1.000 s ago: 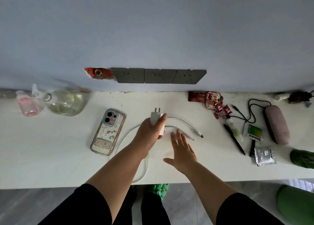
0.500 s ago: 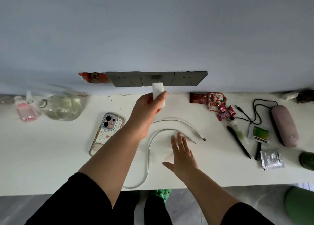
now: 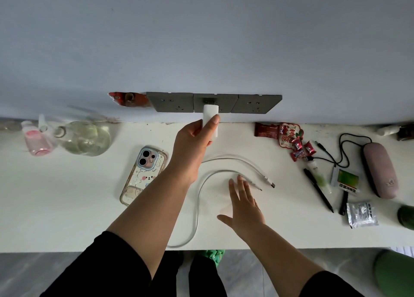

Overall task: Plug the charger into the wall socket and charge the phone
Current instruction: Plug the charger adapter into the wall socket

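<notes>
My left hand (image 3: 194,139) grips a white charger block (image 3: 210,116) and holds its front end against the middle grey wall socket (image 3: 226,102), one of three in a row. A phone (image 3: 144,175) in a clear cartoon case lies face down on the white table, left of my left forearm. A white cable (image 3: 202,193) curls across the table, with both of its ends near my right hand (image 3: 244,203). That hand rests flat with fingers spread, its fingertips touching the cable.
A glass bottle (image 3: 86,138) and a pink bottle (image 3: 35,140) lie at the far left. Snack wrappers (image 3: 289,137), pens (image 3: 318,189), a pink case (image 3: 379,170) with a black cord, and a foil packet (image 3: 361,215) crowd the right side. The table's front edge (image 3: 67,250) runs below.
My left hand lifted the charger block off the table and carried it up to the middle wall socket. The right hand stayed flat on the table.
</notes>
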A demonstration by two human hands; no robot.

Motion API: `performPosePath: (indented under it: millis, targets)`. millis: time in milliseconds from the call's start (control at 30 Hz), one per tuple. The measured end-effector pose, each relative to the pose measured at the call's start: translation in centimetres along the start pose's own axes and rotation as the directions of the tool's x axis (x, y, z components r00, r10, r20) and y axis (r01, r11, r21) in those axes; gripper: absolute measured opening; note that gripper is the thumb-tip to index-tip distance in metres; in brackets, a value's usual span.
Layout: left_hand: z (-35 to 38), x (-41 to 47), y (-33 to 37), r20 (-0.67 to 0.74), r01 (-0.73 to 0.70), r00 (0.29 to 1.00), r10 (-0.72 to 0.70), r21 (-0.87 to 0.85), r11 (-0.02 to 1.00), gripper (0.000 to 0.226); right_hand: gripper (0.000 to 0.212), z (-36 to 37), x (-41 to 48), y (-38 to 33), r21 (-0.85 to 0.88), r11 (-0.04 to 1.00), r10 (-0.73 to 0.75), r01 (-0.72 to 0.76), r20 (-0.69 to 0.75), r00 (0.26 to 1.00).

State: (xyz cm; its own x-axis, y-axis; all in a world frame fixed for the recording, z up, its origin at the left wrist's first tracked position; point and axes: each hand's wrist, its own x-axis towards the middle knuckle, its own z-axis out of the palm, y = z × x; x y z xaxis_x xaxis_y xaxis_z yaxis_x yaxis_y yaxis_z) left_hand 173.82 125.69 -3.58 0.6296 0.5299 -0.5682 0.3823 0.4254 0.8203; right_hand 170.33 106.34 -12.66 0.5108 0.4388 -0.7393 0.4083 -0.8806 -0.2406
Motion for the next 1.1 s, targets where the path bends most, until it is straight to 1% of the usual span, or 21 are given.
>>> performPosePath:
  millis: [100,167,233,300,533,667,767,900,1000,1100]
  targets:
    - [0.1,0.1,0.2,0.01,0.03,1.0,-0.029,-0.052,0.998,0.031,0.1,0.0,0.0,0.0,-0.006,1.0,0.0,-0.001,-0.005,1.0]
    - [0.0,0.2,0.1,0.052,0.094,0.995,-0.086,-0.164,0.982,0.019,0.101,0.1,0.0,-0.1,-0.011,1.0,0.003,-0.003,-0.009,1.0]
    - [-0.4,0.3,0.1,0.096,0.167,0.985,-0.145,-0.284,0.944,0.008,0.101,0.1,0.0,-0.1,-0.014,1.0,0.005,-0.006,-0.011,1.0]
    - [-0.9,0.5,0.0,0.11,0.189,0.981,-0.161,-0.342,0.92,0.007,0.102,0.2,0.0,-0.1,-0.017,1.0,0.005,-0.005,-0.016,1.0]
    - [-1.4,0.8,-0.1,0.105,0.142,0.988,-0.113,-0.334,0.932,0.005,0.104,0.4,0.0,-0.1,-0.027,1.0,0.004,-0.005,-0.021,1.0]
    - [-1.5,0.9,0.1,0.109,0.118,0.99,-0.089,-0.302,0.946,0.01,0.105,0.4,0.1,-0.1,-0.036,0.999,0.007,-0.008,-0.02,1.0]
    - [-1.6,0.9,0.2,0.102,0.125,0.99,-0.099,-0.295,0.947,0.007,0.105,0.3,0.0,-0.1,-0.042,0.999,0.006,-0.007,-0.018,1.0]
    - [-1.3,1.0,0.3,0.101,0.158,0.986,-0.132,-0.327,0.932,0.005,0.105,0.4,0.1,-0.1,-0.044,0.999,0.007,-0.008,-0.017,1.0]
    - [-1.0,1.0,0.6,0.103,0.169,0.985,-0.141,-0.354,0.92,0.007,0.106,0.5,0.2,0.0,-0.047,0.999,0.013,-0.014,-0.019,1.0]
    - [-1.1,1.1,1.0,0.094,0.164,0.986,-0.141,-0.326,0.931,0.009,0.107,0.6,0.2,0.0,-0.05,0.999,0.012,-0.013,-0.017,1.0]
